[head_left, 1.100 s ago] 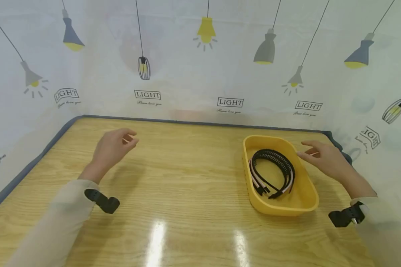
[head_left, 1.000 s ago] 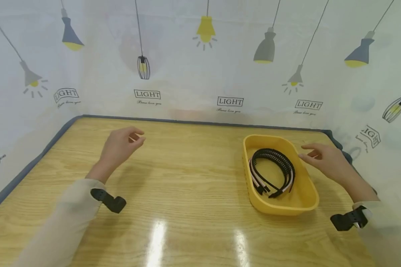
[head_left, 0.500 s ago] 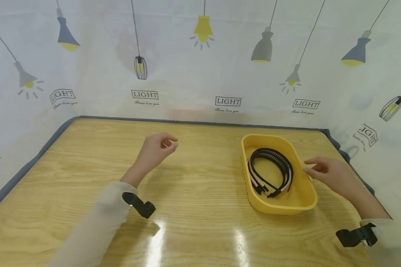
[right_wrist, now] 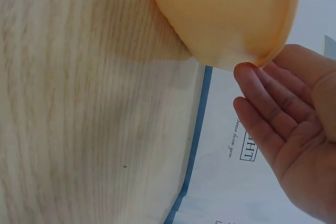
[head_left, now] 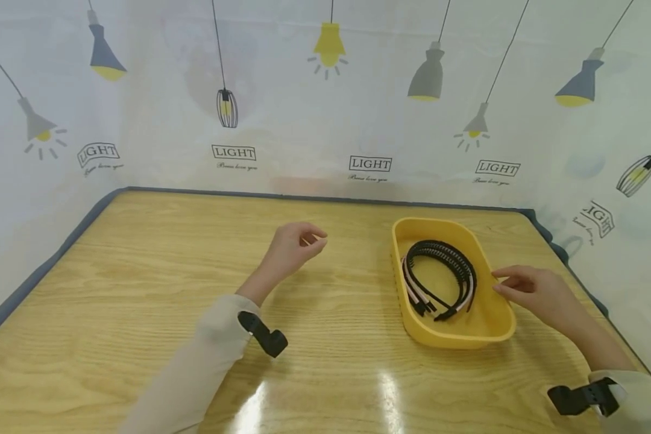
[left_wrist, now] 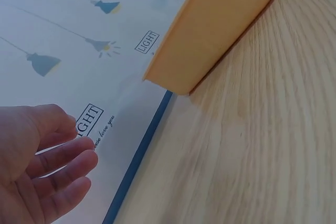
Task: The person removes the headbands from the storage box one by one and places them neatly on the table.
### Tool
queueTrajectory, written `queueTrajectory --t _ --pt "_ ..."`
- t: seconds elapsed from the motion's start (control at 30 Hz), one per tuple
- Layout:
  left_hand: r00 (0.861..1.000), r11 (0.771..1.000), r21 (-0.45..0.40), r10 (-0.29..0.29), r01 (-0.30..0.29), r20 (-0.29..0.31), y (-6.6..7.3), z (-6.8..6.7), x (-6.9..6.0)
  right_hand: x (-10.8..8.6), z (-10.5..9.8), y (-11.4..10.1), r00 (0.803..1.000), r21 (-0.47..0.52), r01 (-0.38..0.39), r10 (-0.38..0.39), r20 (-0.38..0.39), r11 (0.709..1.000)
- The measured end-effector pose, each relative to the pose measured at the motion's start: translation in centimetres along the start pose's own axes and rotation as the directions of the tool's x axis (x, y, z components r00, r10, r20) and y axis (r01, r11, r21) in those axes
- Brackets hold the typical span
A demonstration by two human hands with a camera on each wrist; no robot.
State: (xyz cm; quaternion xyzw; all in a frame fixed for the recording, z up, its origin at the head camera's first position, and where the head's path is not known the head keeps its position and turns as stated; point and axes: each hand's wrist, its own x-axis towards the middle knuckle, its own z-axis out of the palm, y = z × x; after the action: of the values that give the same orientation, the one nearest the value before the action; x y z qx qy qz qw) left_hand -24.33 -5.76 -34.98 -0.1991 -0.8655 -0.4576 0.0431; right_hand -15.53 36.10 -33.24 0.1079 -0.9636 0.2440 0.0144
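A yellow plastic basket stands on the right half of the wooden table. Several curved black hoops with toothed edges, some with pale pink strips, lie together in it. My right hand is at the basket's right rim, thumb and index finger apart; whether the fingertips touch the rim, I cannot tell. Its relaxed fingers appear just beside the rim in the right wrist view. My left hand hovers over the table, left of the basket, holding nothing. Its fingers are loosely bent.
The wooden table has a dark blue edging along its back and sides. Behind it hangs a white cloth printed with lamps. Each sleeve carries a black wrist camera.
My left hand has moved a long way right, toward the basket. My right hand has come down along the basket's right side, toward me. The basket and hoops have stayed in place.
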Motion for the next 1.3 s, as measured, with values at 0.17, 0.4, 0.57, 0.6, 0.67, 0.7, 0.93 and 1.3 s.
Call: queueTrajectory --t 0.17,0.4,0.57,0.6,0.67,0.7,0.93,1.3 --pt "0.999 0.999 -0.049 0.022 -0.021 0.024 0.7 1.6 0.7 -0.2 0.2 0.2 1.0 0.025 -0.001 0.001 -0.017 1.0" --pt "0.995 0.989 -0.148 0.013 0.001 0.094 1.8 3.6 1.6 -0.4 0.5 0.4 0.999 0.054 0.006 -0.003 -0.052 0.999" --pt "0.991 0.985 -0.173 0.015 0.009 0.136 2.5 5.0 2.4 -0.5 0.6 0.5 0.998 0.071 -0.009 0.013 -0.053 0.997" --pt "0.989 0.984 -0.178 0.015 0.011 0.144 2.7 5.3 2.5 -0.5 0.6 0.5 0.998 0.071 -0.01 0.014 -0.055 0.997" --pt "0.987 0.983 -0.184 0.012 0.018 0.161 3.1 5.7 2.8 -0.5 0.7 0.5 0.998 0.073 -0.008 0.013 -0.06 0.997" --pt "0.986 0.982 -0.187 0.01 0.022 0.168 3.3 5.9 2.9 -0.5 0.7 0.5 0.998 0.075 -0.007 0.012 -0.06 0.997" --pt "0.979 0.983 -0.183 0.011 0.028 0.205 4.5 7.2 3.7 -0.4 0.7 0.7 0.998 0.087 -0.01 0.015 -0.058 0.996" --pt "0.972 0.99 -0.137 0.049 -0.017 0.232 5.8 9.0 4.6 -0.5 0.7 0.6 0.998 0.069 -0.008 0.012 -0.057 0.998"
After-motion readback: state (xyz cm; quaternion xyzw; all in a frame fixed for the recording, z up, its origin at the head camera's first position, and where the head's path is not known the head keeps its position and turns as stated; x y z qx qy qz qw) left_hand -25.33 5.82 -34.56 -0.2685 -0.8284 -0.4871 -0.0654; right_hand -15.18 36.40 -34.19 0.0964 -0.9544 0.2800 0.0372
